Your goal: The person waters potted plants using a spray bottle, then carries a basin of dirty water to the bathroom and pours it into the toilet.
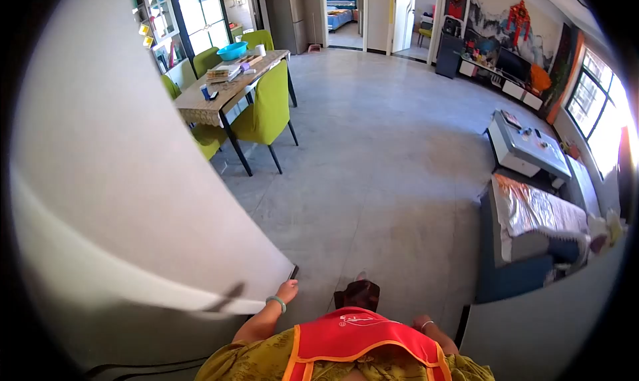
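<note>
My left hand (287, 291), with a pale green bangle (277, 304) on the wrist, is beside the end of the white wall (166, 181). Its fingers look curled in, and I make out nothing held in them. A short dark strip (293, 272) shows just beyond the fingertips, at the wall's lower corner. On the other side, my right hand (421, 321) hangs low near the red apron (366, 334) and wears a thin light bracelet (427, 324). Its fingers are too small and partly hidden to read. A dark shoe or trouser leg (357, 294) shows below the apron.
Grey floor (379, 148) stretches ahead. Green chairs (266, 104) surround a dining table (200, 101) bearing a blue basin (233, 51). At right are a covered sofa (532, 214), a low table (529, 144) and a near wall (546, 334). Doorways (344, 14) and a fridge (286, 18) stand far back.
</note>
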{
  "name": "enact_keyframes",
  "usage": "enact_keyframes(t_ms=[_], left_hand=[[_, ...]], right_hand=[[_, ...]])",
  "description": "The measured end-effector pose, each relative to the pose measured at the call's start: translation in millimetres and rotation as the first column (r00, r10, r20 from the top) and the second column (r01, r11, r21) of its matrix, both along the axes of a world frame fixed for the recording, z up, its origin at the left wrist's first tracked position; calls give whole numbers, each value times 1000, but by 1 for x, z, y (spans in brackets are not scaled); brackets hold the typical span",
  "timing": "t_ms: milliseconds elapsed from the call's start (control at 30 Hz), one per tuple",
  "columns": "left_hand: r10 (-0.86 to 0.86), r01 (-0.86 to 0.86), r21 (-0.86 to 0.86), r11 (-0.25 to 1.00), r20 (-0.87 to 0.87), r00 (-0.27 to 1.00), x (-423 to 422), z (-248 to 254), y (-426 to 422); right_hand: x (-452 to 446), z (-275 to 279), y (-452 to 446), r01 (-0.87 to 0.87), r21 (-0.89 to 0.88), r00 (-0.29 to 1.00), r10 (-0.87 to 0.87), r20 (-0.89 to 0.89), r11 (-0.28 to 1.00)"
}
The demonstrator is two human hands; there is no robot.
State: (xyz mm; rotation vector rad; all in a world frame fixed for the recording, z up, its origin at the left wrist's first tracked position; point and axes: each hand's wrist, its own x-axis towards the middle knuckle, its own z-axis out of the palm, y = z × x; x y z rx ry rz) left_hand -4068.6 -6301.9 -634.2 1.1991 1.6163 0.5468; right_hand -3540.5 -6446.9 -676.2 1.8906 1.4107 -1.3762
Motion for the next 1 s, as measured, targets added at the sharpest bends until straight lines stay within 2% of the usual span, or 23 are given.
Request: enact_keyframes(t_ms=[33, 67, 133, 167, 233, 267, 300, 333, 367, 433, 500, 600, 633, 700, 800, 833, 867, 900, 933, 967, 1000], left_hand=[[-108, 109, 11, 994, -78, 991, 4, -12, 21], [-211, 215, 13, 976, -158, 965, 5, -24, 44], [-350, 344, -98, 934, -53, 935, 9, -15, 72], [-416, 406, -102, 908, -119, 901, 7, -28, 86], [-532, 570, -39, 820, -418, 737, -5, -104, 107], [-504, 629, 9, 777, -589, 631, 3, -101, 120], [-403, 387, -123, 914, -391, 827, -1, -104, 126], [-212, 144, -310, 940, -200, 957, -3, -110, 134], [-196, 129, -315, 940, -190, 962, -5, -112, 137], [-106, 18, -384, 923, -208, 972, -9, -115, 158], [-101, -13, -444, 896, -232, 967, -14, -115, 200], [-148, 4, -481, 877, -262, 954, -28, -120, 285], [-178, 28, -478, 878, -272, 946, -35, -122, 325], [-259, 108, -441, 891, -299, 918, -44, -120, 409], [-382, 263, -327, 908, -385, 840, -49, -101, 563], [-398, 299, -286, 911, -413, 819, -43, -78, 616], [-398, 317, -249, 915, -429, 811, -35, -43, 669], [-131, 199, 99, 975, -466, 875, -25, -15, 704], [-67, 176, 298, 938, -345, 936, -15, 2, 746], [-40, 171, 418, 892, -305, 952, -8, 0, 786], [-63, 133, 316, 939, -222, 973, 6, 34, 828]], right_hand=[[7, 12, 36, -329, -22, 940, 330, 87, 944], [16, 22, 71, -619, -43, 770, 616, 168, 784], [41, 17, 151, -576, 38, 808, 562, 174, 816], [52, 10, 183, -552, 71, 828, 535, 167, 831], [75, -6, 269, -506, 143, 860, 485, 161, 850], [77, -17, 324, -83, 104, 996, 80, 33, 991], [74, -24, 369, 351, 6, 935, -350, -66, 937], [65, -7, 409, 457, 56, 885, -447, -128, 888], [36, 37, 446, 559, 99, 822, -534, -195, 824], [8, 38, 525, 650, 50, 714, -587, -381, 758], [-20, 31, 599, 710, -14, 596, -611, -521, 704], [-71, 58, 684, 625, 47, 673, -508, -538, 779], [-80, 51, 712, 626, 59, 675, -503, -539, 777], [-85, 45, 753, 405, -5, 808, -360, -466, 914], [-74, 51, 820, 426, -84, 815, -423, -397, 901], [-67, 49, 838, 419, -90, 820, -419, -390, 903], [-52, 33, 859, 548, -96, 737, -534, -413, 831], [-42, 25, 880, 665, -106, 638, -636, -435, 739], [-39, 26, 897, 661, -118, 639, -638, -428, 741], [-35, 26, 914, 672, -74, 662, -643, -386, 737], [-31, 28, 937, 679, -25, 682, -643, -349, 734]])
